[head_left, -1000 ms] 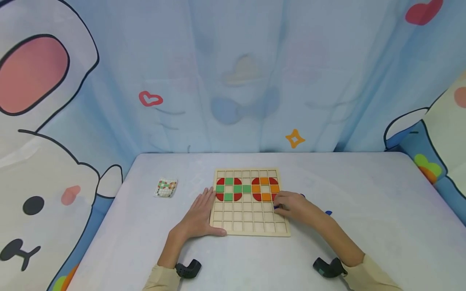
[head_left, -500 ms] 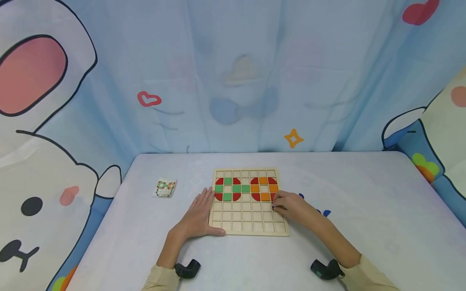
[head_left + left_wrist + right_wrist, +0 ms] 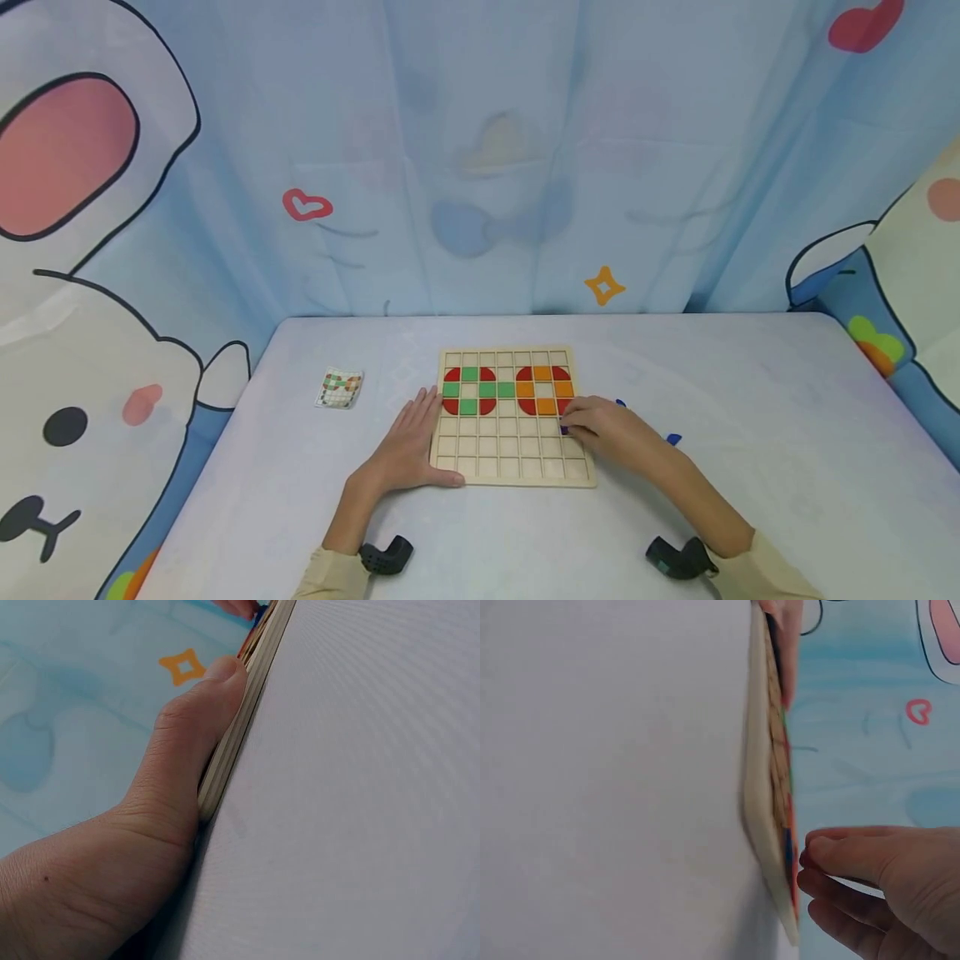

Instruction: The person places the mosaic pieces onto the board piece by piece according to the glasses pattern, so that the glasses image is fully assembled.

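A wooden grid board [image 3: 487, 467] lies on the table, with red, green and orange tiles set in its upper rows. My left hand [image 3: 408, 442] rests along its left side, fingers straight and thumb [image 3: 199, 712] on the near edge. At the right side, my right hand [image 3: 611, 429] hovers with loosely bent fingers. A small dark blue tile [image 3: 564, 430] shows at its fingertips. In the right wrist view, that blue tile [image 3: 788, 851] lies at the board's surface, just apart from the fingertips. The right hand hides some cells.
Blue tiles [image 3: 674, 439] lie on the white table beyond the right forearm, partly hidden by it. A small pattern card [image 3: 340, 388] lies left of the board. Behind the table hangs a blue printed curtain [image 3: 495, 167]. Each wrist wears a black camera [image 3: 387, 555].
My right hand has shifted slightly at the board's right side. The blue tile, earlier between thumb and finger, now shows below the fingertips. The left hand stays put.
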Demonstrator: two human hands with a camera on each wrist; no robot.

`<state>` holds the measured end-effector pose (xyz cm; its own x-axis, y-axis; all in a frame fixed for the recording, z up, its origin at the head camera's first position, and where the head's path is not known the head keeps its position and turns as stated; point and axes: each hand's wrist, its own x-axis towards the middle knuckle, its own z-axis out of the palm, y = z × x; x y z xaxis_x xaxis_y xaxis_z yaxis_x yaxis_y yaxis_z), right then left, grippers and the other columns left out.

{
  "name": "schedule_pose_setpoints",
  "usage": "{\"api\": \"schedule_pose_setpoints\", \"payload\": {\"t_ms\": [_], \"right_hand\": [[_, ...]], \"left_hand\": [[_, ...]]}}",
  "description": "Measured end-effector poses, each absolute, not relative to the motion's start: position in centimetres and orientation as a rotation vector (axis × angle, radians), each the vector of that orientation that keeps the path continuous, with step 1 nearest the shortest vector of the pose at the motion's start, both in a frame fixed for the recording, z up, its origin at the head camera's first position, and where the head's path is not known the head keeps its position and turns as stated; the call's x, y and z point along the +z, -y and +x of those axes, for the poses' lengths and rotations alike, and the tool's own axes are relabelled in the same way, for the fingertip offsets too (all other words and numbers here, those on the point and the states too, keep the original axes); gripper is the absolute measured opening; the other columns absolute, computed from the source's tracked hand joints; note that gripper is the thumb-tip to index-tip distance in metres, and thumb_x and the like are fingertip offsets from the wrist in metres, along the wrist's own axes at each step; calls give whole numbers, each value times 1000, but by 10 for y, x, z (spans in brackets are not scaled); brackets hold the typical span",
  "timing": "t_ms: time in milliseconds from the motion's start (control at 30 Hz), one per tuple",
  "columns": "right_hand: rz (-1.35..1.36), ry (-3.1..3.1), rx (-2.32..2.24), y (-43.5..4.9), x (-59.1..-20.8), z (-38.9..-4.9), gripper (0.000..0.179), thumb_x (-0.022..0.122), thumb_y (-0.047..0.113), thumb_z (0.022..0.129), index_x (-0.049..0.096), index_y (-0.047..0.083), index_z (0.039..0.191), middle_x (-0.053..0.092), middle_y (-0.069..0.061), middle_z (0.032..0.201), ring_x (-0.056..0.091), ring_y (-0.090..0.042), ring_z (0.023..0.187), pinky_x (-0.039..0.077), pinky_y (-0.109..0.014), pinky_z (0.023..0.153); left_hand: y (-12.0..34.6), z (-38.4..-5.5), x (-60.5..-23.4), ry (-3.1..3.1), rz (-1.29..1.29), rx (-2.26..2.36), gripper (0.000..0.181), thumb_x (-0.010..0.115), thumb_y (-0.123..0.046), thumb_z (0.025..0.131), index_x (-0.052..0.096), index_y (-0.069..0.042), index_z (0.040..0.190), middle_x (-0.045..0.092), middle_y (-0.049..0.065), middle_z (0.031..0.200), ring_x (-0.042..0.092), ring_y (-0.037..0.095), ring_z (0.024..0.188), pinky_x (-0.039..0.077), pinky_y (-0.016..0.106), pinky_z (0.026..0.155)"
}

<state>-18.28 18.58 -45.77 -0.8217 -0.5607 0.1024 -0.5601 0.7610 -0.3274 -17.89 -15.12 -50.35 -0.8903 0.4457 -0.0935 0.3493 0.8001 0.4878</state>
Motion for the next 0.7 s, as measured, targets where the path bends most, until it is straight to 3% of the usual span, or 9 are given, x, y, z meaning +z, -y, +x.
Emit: {"api": "schedule_pose_setpoints", "payload": {"t_ms": [200, 367, 700], "right_hand": [[-810, -3023, -587, -203, -435, -184, 22, 71, 10, 87, 72, 8, 109, 71, -5, 108, 67, -24, 101, 58, -39, 85], [-703, -3040, -646, -223, -420, -185, 25, 70, 8, 87, 71, 6, 112, 70, -8, 110, 67, -23, 96, 58, -41, 84], [-680, -3014, -624, -238, -418, -191, 24, 70, 7, 86, 71, 4, 111, 70, -11, 109, 67, -24, 95, 58, -43, 85]], "left_hand": [[151, -178, -504, -2784, 616, 696, 126, 73, -69, 68, 6, -9, 157, 3, 5, 166, -2, 22, 154, 7, 47, 125], [151, -179, -504, -2784, 622, 677, 127, 73, -69, 68, 6, -9, 157, 3, 5, 166, -2, 23, 154, 9, 47, 125], [151, -178, -503, -2792, 630, 687, 126, 74, -67, 68, 7, -8, 157, 5, 7, 166, 0, 25, 154, 9, 49, 125]]}}
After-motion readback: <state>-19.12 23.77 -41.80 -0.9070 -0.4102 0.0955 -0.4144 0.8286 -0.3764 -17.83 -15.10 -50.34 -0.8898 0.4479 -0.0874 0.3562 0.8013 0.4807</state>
